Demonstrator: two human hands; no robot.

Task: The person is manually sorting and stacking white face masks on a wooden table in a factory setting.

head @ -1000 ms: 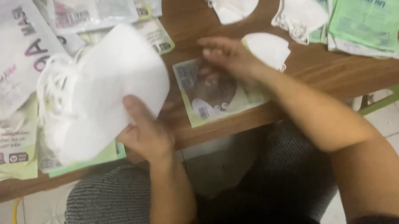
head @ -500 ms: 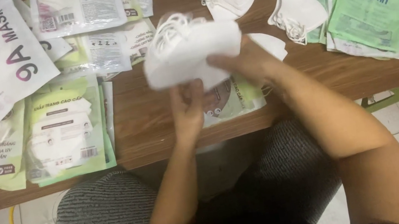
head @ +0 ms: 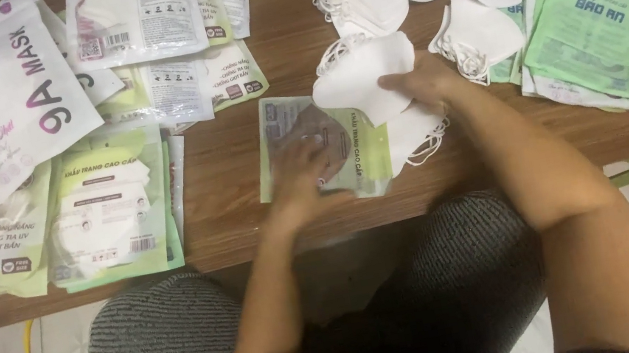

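We've brought the white face masks (head: 363, 80) down from mid-air to the wooden table (head: 234, 208); right hand (head: 426, 84) pinches them w/ fingers closed. Left hand (head: 304, 178) now lies flat, open, on the green mask pouch (head: 320, 146), just beside the stack.

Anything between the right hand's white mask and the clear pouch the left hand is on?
Nothing visible does. The right hand holds the white mask just above the upper right corner of the clear pouch, which the left hand presses flat on the wooden table. Another mask lies beside the pouch.
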